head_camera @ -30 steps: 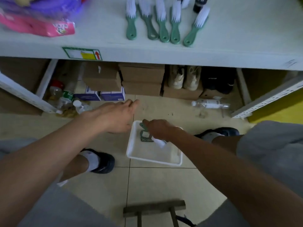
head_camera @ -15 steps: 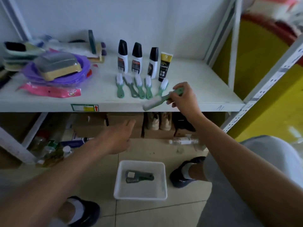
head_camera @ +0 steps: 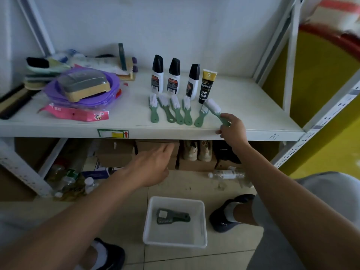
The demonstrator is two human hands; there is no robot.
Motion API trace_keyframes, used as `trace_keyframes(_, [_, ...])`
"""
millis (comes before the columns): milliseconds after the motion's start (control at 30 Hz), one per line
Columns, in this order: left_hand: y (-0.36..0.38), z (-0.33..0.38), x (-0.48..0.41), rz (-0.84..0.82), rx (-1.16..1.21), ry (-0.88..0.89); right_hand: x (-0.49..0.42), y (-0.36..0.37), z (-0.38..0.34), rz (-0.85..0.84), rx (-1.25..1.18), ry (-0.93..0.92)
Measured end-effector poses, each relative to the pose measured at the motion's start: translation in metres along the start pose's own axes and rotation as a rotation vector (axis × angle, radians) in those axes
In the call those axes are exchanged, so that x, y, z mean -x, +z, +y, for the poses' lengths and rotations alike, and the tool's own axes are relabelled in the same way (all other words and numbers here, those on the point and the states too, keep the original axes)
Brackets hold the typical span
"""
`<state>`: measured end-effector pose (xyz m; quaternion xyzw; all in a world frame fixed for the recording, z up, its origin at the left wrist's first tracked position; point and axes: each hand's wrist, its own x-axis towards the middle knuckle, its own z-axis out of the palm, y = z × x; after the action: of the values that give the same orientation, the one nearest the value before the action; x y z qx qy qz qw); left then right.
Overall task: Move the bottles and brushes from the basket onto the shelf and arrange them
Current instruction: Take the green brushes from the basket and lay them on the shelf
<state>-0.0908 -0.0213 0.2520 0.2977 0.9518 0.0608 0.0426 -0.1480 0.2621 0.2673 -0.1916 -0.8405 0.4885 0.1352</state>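
My right hand (head_camera: 231, 128) grips the handle of a green brush with white bristles (head_camera: 213, 108), holding it at the right end of a row of several green brushes (head_camera: 176, 112) lying on the white shelf (head_camera: 253, 112). Behind the row stand three white bottles with black caps (head_camera: 174, 76) and a black and yellow tube (head_camera: 206, 85). My left hand (head_camera: 153, 165) hovers with straight fingers below the shelf edge, holding nothing. On the floor sits the white basket (head_camera: 202, 223) with one dark green brush (head_camera: 172, 216) inside.
At the shelf's left are a purple basin with a sponge block (head_camera: 83, 87), a pink packet (head_camera: 76, 114) and stacked cleaning items. Under the shelf are cardboard boxes (head_camera: 116, 152), shoes (head_camera: 197, 152) and plastic bottles (head_camera: 226, 175). My feet flank the basket.
My right hand lifted a green brush out of the basket and brought it up to the right end of the brush row. The view rose from the floor to the shelf.
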Motion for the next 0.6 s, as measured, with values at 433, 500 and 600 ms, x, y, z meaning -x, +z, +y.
trace_keyframes(433, [0.002, -0.001, 0.006, -0.011, -0.013, 0.003, -0.023, 0.001, -0.022, -0.131, 0.912, -0.033])
trace_keyframes(500, [0.001, -0.003, 0.007, -0.004, -0.031, 0.007, -0.023, 0.003, -0.025, -0.103, 0.900, -0.034])
trace_keyframes(600, [0.000, -0.003, 0.005, 0.009, -0.039, -0.021, -0.009, 0.005, -0.023, 0.019, 0.913, -0.236])
